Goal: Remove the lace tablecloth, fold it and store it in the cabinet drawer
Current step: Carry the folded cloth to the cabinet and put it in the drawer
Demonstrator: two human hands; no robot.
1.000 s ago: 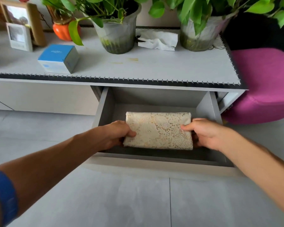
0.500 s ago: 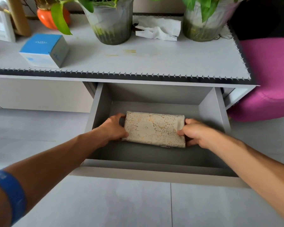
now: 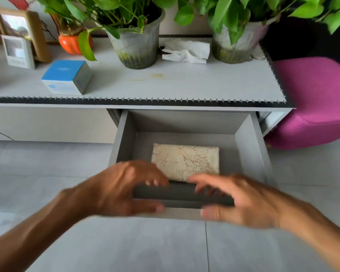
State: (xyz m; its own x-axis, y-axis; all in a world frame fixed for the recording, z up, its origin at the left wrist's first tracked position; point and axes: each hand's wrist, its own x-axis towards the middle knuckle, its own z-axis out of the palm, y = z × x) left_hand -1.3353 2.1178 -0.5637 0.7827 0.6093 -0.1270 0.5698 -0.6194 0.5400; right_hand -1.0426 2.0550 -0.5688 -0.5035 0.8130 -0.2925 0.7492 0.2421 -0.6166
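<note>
Head view shows us the folded lace tablecloth lying flat on the floor of the open cabinet drawer, toward its middle and apart from all four walls. Half a second ago both our hands gripped its short ends; now both have let go and drawn back to the near edge of the drawer. Our left hand hovers with the fingers spread and curled, the thumb low by the drawer's front panel, and holds nothing. Our right hand is likewise loose and unclenched, fingers fanned over the front rim, thumb just at the panel; both are blurred with motion, so we cannot tell whether they touch the panel. The cloth looks unmoved since the earlier frame. Above the drawer, the grey tabletop with its dark stitched border carries a blue and white box, two potted plants, a crumpled white tissue, an orange vase and a picture frame. A magenta pouf sits on the tiled floor just right of the cabinet.
</note>
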